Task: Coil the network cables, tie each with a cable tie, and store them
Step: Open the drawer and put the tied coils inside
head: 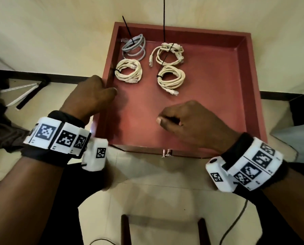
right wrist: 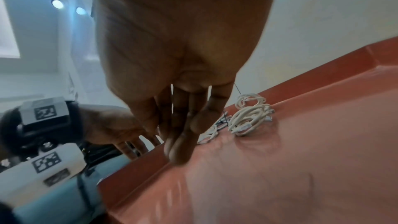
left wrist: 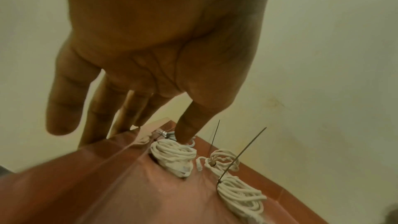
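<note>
A red drawer [head: 253, 89] stands pulled out with a cream wall behind it. At its far left lie several tied coils: a grey cable coil [head: 134, 47] and three cream cable coils [head: 167, 53] [head: 128, 71] [head: 171, 79]. Long black cable tie tails [head: 128, 30] stick up from the back two. My left hand [head: 92, 94] rests at the drawer's left rim, thumb inside and straight fingers [left wrist: 71, 91] outside, near the nearest cream coil [left wrist: 174, 156]. My right hand [head: 186, 121] hovers over the bare drawer floor with relaxed fingers [right wrist: 183, 139], holding nothing, short of the cream coil [right wrist: 249, 118].
The drawer's metal handle [head: 167, 152] sits on its near front edge. Below it on the tiled floor are dark chair legs [head: 125, 228] and a thin black wire [head: 236, 218]. A black frame with white strips [head: 24, 92] lies to the left.
</note>
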